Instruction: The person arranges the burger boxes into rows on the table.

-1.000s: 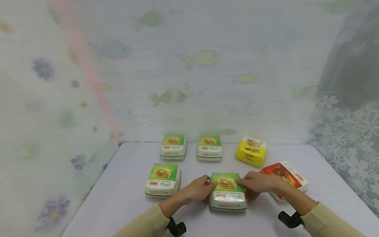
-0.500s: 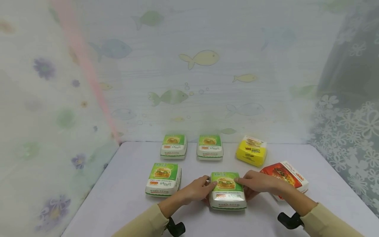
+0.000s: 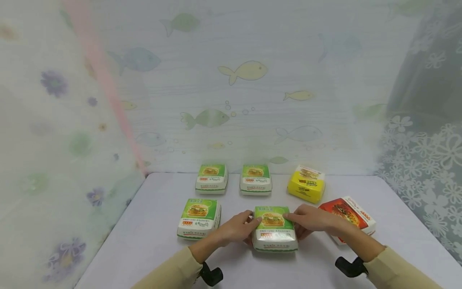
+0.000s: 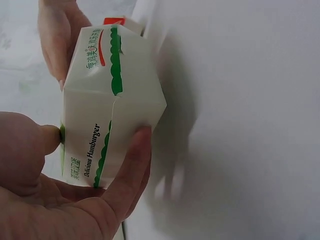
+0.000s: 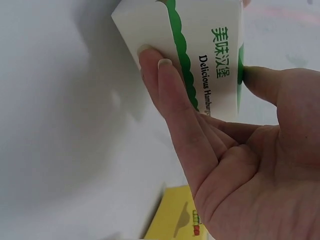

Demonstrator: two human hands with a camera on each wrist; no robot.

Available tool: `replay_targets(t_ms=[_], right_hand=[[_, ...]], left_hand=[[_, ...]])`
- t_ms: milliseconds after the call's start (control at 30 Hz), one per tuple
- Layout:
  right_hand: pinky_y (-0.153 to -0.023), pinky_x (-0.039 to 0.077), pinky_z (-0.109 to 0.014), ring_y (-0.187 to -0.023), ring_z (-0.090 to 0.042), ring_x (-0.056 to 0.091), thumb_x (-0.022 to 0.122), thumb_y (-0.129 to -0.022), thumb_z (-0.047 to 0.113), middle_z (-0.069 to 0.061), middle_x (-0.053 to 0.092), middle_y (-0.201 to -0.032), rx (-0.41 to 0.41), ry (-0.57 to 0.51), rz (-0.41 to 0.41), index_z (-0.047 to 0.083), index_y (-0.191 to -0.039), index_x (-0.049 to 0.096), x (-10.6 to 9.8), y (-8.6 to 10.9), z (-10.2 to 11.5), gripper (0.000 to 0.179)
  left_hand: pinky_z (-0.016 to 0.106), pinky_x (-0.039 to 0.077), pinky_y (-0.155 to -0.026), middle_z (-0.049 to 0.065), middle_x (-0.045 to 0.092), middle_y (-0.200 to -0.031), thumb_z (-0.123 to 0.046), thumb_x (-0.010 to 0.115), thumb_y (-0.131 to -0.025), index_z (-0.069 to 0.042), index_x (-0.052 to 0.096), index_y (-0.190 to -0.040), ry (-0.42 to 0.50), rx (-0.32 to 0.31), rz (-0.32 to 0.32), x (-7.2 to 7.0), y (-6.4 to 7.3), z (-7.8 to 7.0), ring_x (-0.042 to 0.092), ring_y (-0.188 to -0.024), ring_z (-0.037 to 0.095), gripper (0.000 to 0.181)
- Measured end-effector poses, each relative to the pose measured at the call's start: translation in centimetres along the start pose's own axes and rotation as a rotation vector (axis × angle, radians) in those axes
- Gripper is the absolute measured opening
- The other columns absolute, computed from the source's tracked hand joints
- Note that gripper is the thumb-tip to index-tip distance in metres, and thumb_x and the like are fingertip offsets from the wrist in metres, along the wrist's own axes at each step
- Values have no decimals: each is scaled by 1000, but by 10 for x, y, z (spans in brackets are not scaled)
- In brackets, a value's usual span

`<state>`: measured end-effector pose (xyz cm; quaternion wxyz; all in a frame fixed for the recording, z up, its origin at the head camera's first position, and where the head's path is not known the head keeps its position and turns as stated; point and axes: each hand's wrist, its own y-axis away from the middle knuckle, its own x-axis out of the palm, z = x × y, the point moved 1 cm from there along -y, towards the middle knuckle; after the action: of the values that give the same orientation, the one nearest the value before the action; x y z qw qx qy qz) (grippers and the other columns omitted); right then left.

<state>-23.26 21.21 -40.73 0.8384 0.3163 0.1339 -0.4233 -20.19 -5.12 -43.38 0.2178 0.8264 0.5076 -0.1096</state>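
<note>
A green-and-white hamburger box point(image 3: 275, 237) is held between both hands near the front middle of the table. My left hand point(image 3: 236, 228) grips its left side, thumb on the lid's edge. From the other side my right hand point(image 3: 315, 218) grips it in the same way. In the left wrist view the fingers point(image 4: 131, 172) curl along the side and lower edge of the box point(image 4: 85, 125), whose shadow falls on the table apart from it. The right wrist view has fingertips point(image 5: 170, 82) against the white lower half, beside "Delicious Hamburger" lettering.
Another green hamburger box point(image 3: 198, 218) stands to the left. Two more, one left point(image 3: 211, 180) and one middle point(image 3: 256, 181), sit along the back edge with a yellow box point(image 3: 306, 184). A red box point(image 3: 344, 212) lies partly behind the right forearm. Patterned curtains point(image 3: 231, 100) hang behind.
Both hands have raised the held hamburger box slightly and shifted it a little left. The other boxes stay where they were.
</note>
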Motion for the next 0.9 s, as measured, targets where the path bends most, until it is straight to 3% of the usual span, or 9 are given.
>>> replay_targets(t_ms=[133,433,900], right_hand=[[-72,62,-38,-77,-23,73,54,-107,36,-10,75,-88,-28,4,-19,-6,-110,70,3,-6,8,45],[-73,62,-40,-77,-23,74,57,-105,39,-9,73,-90,-29,-11,-107,-8,-116,66,14,-20,19,49],[-73,62,-36,-77,-21,72,58,-105,40,-8,72,-89,1,-28,-110,-7,-120,65,25,-37,19,49]], left_hand=[[43,59,-73,14,59,-115,-40,50,-108,3,47,-142,15,10,13,-11,0,-3,68,-80,23,54],[39,60,-73,16,59,-121,-39,50,-108,5,44,-148,-75,0,-25,-31,0,-3,67,-84,21,59],[41,53,-71,9,62,-91,-32,49,-110,-1,58,-114,-178,-63,-59,-37,1,-2,61,-78,22,33]])
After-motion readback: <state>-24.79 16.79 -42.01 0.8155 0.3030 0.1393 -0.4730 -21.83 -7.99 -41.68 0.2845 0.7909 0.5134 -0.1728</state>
